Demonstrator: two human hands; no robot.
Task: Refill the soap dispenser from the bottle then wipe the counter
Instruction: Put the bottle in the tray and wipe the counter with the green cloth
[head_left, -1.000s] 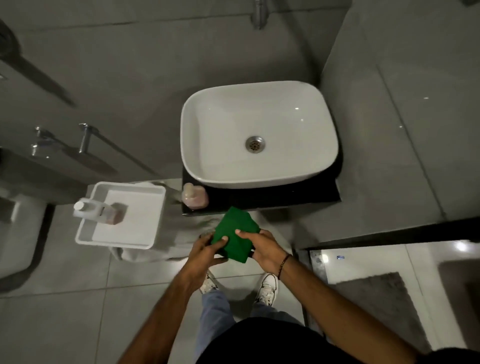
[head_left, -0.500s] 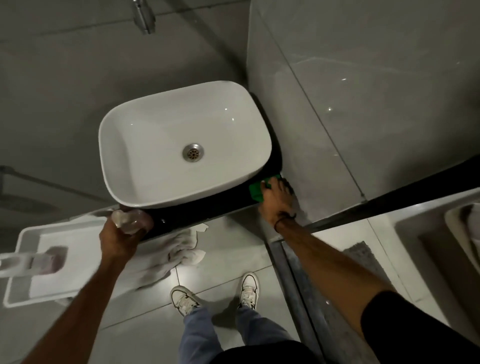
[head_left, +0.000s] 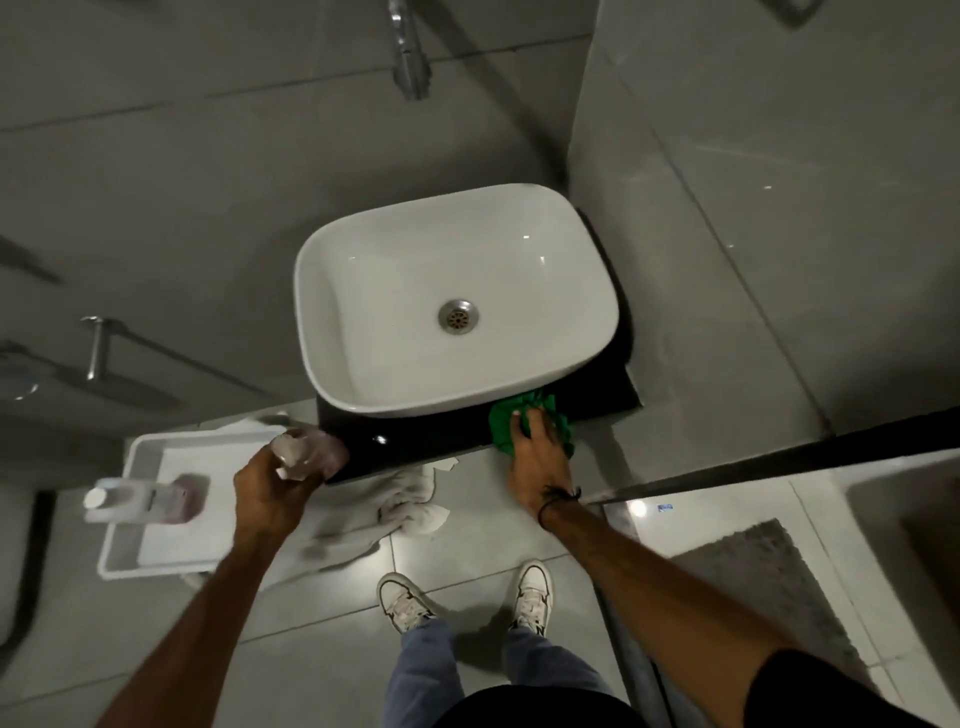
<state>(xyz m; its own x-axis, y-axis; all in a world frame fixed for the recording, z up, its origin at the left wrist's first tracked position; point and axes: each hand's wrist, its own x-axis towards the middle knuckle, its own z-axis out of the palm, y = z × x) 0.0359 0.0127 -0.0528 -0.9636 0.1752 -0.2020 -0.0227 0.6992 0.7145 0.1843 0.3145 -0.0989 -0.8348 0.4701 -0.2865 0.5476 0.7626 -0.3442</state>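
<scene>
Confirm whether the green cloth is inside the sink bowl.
No. The right hand presses the green cloth on the black counter just in front of the sink, not inside the bowl.

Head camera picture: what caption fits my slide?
Right hand wipes black counter with green cloth; left hand holds dispenser.

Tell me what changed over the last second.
The green cloth, first held in both hands, went down onto the black counter under the right hand and slid leftward. The left hand took hold of the soap dispenser. The refill bottle stays in the tray.
</scene>
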